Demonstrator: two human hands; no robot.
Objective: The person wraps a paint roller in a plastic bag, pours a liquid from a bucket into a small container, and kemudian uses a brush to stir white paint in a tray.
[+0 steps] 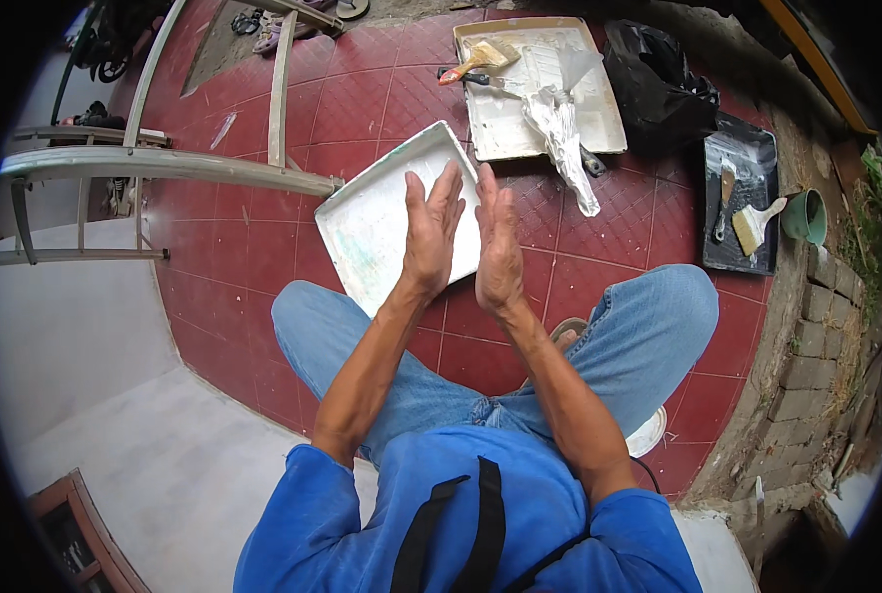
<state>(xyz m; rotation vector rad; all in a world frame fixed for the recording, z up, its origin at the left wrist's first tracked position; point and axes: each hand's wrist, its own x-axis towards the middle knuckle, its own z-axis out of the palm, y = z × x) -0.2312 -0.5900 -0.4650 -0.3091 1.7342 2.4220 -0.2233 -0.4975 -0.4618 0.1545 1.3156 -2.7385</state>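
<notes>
Both hands are raised in front of me, palms facing each other with a narrow gap between them. My left hand (pixel 433 229) has its fingers stretched out and holds nothing. Facing it, my right hand (pixel 498 237) is likewise flat and bare. Behind and below them lies a white paint tray (pixel 367 222), smeared with pale green, and the hands cover part of it. Beyond is a larger paint-stained tray (pixel 599 109). A paintbrush (pixel 488 55) with a red-tipped handle rests on its left side, and a crumpled silvery wrapping (pixel 559 138) hangs over its front edge.
A metal ladder (pixel 213 168) reaches in from the left, its end by the white tray. At the right are a black bag (pixel 658 84), a black tray (pixel 742 252) with a wide brush (pixel 752 229), and a green pot (pixel 804 217). Red tiles (pixel 233 267) cover the floor.
</notes>
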